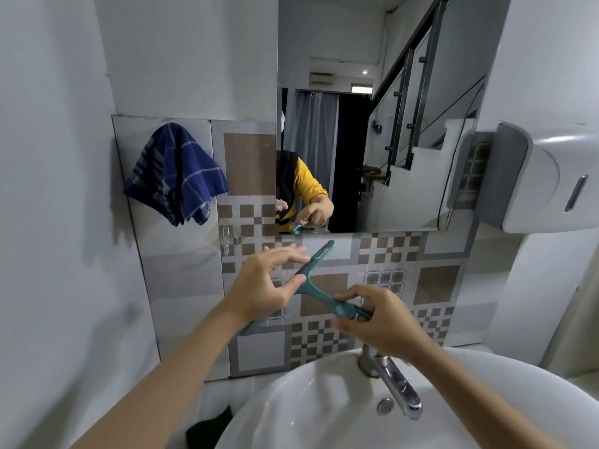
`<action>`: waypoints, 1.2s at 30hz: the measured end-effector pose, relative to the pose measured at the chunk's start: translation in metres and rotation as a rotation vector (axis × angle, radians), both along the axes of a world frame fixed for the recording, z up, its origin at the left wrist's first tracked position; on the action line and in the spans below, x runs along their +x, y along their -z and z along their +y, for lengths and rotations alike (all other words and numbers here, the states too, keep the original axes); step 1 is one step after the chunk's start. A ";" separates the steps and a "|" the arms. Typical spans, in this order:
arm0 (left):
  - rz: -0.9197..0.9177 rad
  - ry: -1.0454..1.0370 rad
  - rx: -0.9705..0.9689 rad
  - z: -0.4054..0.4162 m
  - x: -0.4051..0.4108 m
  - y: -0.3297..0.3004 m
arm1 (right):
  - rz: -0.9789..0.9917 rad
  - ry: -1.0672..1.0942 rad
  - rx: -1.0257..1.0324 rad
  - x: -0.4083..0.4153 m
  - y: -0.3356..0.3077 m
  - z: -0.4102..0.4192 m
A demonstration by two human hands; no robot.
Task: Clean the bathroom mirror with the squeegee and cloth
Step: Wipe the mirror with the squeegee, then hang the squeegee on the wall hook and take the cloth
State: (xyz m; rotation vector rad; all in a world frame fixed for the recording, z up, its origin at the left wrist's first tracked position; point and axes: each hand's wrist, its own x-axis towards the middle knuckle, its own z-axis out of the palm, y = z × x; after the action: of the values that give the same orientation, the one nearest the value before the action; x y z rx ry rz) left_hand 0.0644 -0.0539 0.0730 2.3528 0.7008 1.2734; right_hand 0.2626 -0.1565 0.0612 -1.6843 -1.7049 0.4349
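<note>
Below the mirror (372, 124), right hand (385, 322) grips the teal squeegee (319, 296), straight-fingered left hand (265, 286) steadying its blade, seemingly to aim.

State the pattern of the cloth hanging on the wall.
The cloth is dark blue with pale checks; head view.

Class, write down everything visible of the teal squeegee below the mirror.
The squeegee is teal, plastic-looking and T-shaped: a long blade bar slanting from lower left to upper right, with a short handle branching rightward. It is held in the air before the tiled wall, below the mirror, above the sink. The right hand grips the handle; the left hand touches the bar with straight fingers and thumb.
</note>
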 end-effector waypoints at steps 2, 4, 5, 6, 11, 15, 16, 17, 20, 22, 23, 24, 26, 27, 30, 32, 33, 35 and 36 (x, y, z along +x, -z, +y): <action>0.066 0.075 -0.112 -0.009 -0.001 0.000 | -0.104 -0.092 -0.030 0.005 -0.017 -0.003; 0.164 0.107 -0.191 -0.013 -0.003 -0.002 | -0.171 -0.170 -0.050 0.008 -0.031 -0.004; 0.205 0.116 -0.225 -0.016 -0.003 -0.003 | -0.191 -0.205 -0.057 0.010 -0.037 -0.003; 0.235 0.122 -0.252 -0.017 -0.004 -0.004 | -0.212 -0.236 -0.064 0.011 -0.043 -0.003; 0.270 0.103 -0.285 -0.021 -0.012 -0.008 | -0.307 -0.356 -0.070 0.007 -0.066 0.010; 0.174 0.084 -0.297 -0.021 -0.024 -0.006 | -0.478 -0.326 0.171 0.008 -0.077 0.031; 0.140 0.061 -0.295 -0.020 -0.028 -0.004 | -0.472 -0.333 0.248 0.006 -0.077 0.036; 0.108 0.033 -0.293 -0.019 -0.031 -0.001 | -0.458 -0.336 0.319 0.003 -0.076 0.043; 0.007 -0.045 -0.293 -0.014 -0.045 0.009 | -0.269 -0.299 0.433 -0.013 -0.076 0.062; -0.055 -0.081 -0.277 -0.010 -0.055 0.016 | -0.015 -0.282 0.388 -0.032 -0.076 0.075; -0.082 -0.097 -0.270 -0.008 -0.060 0.020 | 0.092 -0.286 0.367 -0.043 -0.075 0.083; -0.105 -0.114 -0.268 -0.006 -0.065 0.025 | 0.160 -0.288 0.365 -0.053 -0.073 0.091; -0.135 -0.154 -0.273 -0.001 -0.072 0.033 | 0.234 -0.301 0.367 -0.072 -0.068 0.109; -0.144 -0.173 -0.276 0.002 -0.075 0.036 | 0.269 -0.308 0.359 -0.082 -0.064 0.118; -0.179 -0.215 -0.298 0.010 -0.083 0.046 | 0.363 -0.299 0.318 -0.106 -0.053 0.143; -0.194 -0.237 -0.324 0.016 -0.086 0.051 | 0.380 -0.274 0.297 -0.117 -0.047 0.157; -0.198 -0.246 -0.335 0.019 -0.086 0.054 | 0.383 -0.263 0.283 -0.120 -0.044 0.163; -0.204 -0.257 -0.352 0.027 -0.087 0.058 | 0.393 -0.252 0.258 -0.125 -0.039 0.173; -0.205 -0.261 -0.358 0.031 -0.087 0.060 | 0.393 -0.250 0.251 -0.126 -0.036 0.178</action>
State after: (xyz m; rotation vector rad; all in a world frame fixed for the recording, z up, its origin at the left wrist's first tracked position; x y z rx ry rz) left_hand -0.0227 -0.0230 0.0129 1.8609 1.0922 1.3400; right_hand 0.1364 0.0215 0.0976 -1.1251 -1.6005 0.5970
